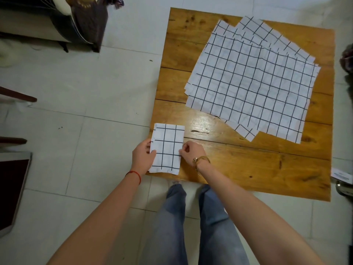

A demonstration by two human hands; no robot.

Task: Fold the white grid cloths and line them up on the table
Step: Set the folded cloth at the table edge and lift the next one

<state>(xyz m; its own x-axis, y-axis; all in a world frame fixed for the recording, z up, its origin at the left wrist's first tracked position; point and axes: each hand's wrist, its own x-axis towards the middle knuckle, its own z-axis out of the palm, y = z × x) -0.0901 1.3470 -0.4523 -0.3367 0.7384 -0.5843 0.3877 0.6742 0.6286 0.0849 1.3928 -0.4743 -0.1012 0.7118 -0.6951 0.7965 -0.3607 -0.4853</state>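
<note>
A folded white grid cloth (168, 147) lies at the near left corner of the wooden table (248, 169), its left edge overhanging the table's side. My left hand (143, 155) pinches the folded cloth's left edge with thumb on top. On the opposite edge, my right hand (191, 152) pinches the cloth with curled fingers. A pile of several unfolded white grid cloths (248, 81) lies spread and fanned over the far right part of the table.
The table stands on a pale tiled floor (95, 83). A dark bag and furniture (84, 22) are at the far left. Dark wooden pieces (17, 96) jut in from the left edge. Small objects (342, 176) sit at the right of the table.
</note>
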